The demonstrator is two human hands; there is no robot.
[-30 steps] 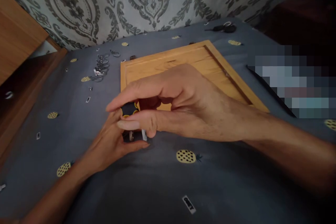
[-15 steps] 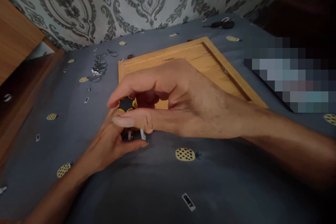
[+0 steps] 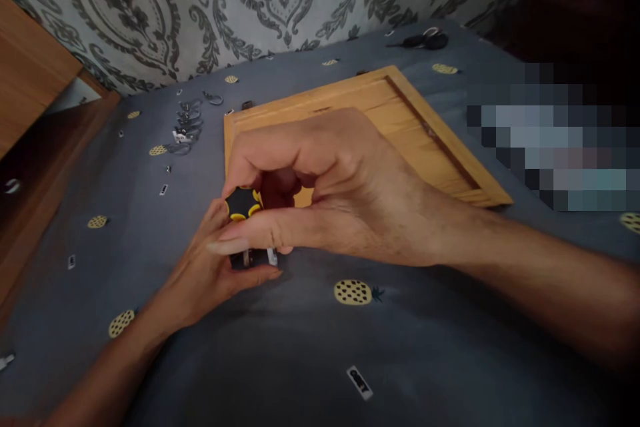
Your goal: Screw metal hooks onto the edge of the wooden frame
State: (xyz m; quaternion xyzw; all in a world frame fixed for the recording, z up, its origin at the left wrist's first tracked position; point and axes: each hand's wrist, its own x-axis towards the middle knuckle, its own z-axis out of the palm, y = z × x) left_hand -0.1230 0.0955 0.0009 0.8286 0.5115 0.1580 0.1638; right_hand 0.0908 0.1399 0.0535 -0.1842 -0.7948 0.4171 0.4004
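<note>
My right hand [image 3: 330,193] is closed, thumb and fingers curled round the black and yellow lobed handle of a screwdriver [image 3: 243,203]. Its handle end faces me, and the shaft and tip are hidden. Below and behind it, my left hand [image 3: 215,263] closes round a small dark piece with a shiny metal part [image 3: 255,257]; fingers cover most of it, so its kind cannot be made out. The handle sits directly over that piece; whether they touch is hidden. Behind my right hand lies a framed wooden panel [image 3: 400,147], partly covered by the hand.
Several small dark looped pieces [image 3: 187,120] lie on the pineapple-print cloth [image 3: 425,340] left of the panel. At the back right rests a dark tool with round handles [image 3: 427,39]. A blurred-out rectangular object [image 3: 555,147] is at right, wooden furniture [image 3: 35,80] at left.
My right hand has turned slightly and come down a little, its index fingertip shifting round the handle. The handle's lobes sit at a different angle. My left hand stays nearly still.
</note>
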